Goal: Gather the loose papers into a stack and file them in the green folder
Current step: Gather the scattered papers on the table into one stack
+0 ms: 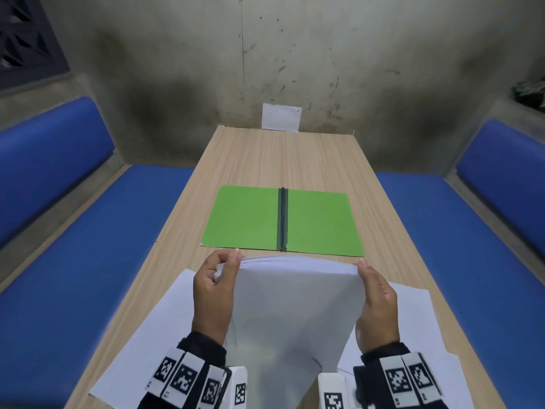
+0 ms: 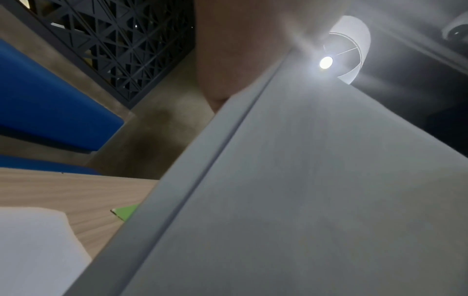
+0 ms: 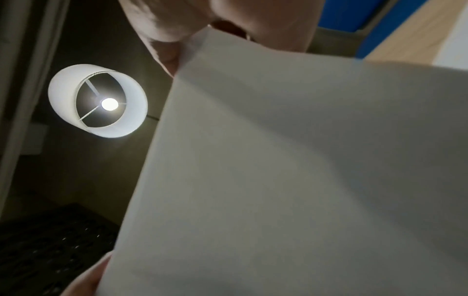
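I hold a stack of white papers (image 1: 295,305) upright over the near end of the wooden table (image 1: 265,160). My left hand (image 1: 213,290) grips its left edge, thumb on the near face and fingers curled behind. My right hand (image 1: 376,302) clasps the right edge. The green folder (image 1: 244,219) lies open and flat just beyond the stack, with a dark spine down its middle. Loose white sheets (image 1: 153,335) lie on the table under and beside my hands. The stack (image 2: 303,190) fills the left wrist view and the same stack (image 3: 291,170) fills the right wrist view.
Blue padded benches (image 1: 88,261) run along both sides of the table. A small white sheet (image 1: 281,117) leans against the grey wall at the far end. A lit lamp (image 3: 98,101) hangs overhead.
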`<action>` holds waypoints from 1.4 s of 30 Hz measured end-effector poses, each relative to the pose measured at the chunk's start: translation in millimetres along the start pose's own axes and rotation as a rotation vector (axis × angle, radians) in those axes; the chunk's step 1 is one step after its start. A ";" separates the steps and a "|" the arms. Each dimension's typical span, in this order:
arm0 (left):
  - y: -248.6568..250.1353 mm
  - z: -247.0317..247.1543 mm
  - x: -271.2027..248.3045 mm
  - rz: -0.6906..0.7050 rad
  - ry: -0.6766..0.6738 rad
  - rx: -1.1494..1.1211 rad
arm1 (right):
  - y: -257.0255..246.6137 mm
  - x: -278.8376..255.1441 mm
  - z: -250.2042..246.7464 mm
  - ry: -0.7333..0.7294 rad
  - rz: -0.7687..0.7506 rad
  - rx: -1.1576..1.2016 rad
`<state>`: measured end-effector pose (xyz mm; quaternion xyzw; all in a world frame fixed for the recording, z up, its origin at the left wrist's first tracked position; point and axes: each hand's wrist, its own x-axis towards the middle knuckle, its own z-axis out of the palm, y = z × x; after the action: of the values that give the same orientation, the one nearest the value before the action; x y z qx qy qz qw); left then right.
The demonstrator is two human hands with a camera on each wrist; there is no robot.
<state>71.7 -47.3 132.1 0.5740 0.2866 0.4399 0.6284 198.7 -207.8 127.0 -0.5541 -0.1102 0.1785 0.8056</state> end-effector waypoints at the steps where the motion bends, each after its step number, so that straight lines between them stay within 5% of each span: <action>1: -3.0 -3.5 0.1 0.000 -0.036 -0.005 | 2.1 1.4 -2.8 -0.021 0.015 0.013; 6: -18.5 -19.7 -5.5 -0.099 -0.325 0.057 | 6.8 -3.3 -16.1 -0.241 0.039 -0.229; 13: -61.3 -32.3 -2.6 -0.402 -0.430 0.331 | 54.5 3.1 -38.5 -0.391 0.316 -0.690; 17: -58.0 -27.3 4.3 -0.425 -0.374 0.303 | 60.0 3.0 -39.1 -0.263 0.266 -0.687; 24: -46.2 -27.2 18.7 -0.365 -0.495 0.278 | 41.2 -1.2 -43.9 -0.173 0.151 -0.630; 27: -59.2 -49.8 30.2 -0.354 -0.515 0.433 | 30.6 0.2 -60.4 -0.109 0.174 -0.606; 36: -113.9 -159.0 38.8 -0.592 -0.182 1.316 | 46.9 8.6 -156.2 0.133 0.442 -0.741; 42: -105.1 -158.1 29.7 -0.726 -0.093 1.436 | 77.1 -6.3 -169.0 0.196 0.566 -0.781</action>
<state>-28.2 58.0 6.1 0.7266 0.6416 -0.1077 0.2210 243.6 -329.8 -5.8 -0.8372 0.0621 0.2827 0.4640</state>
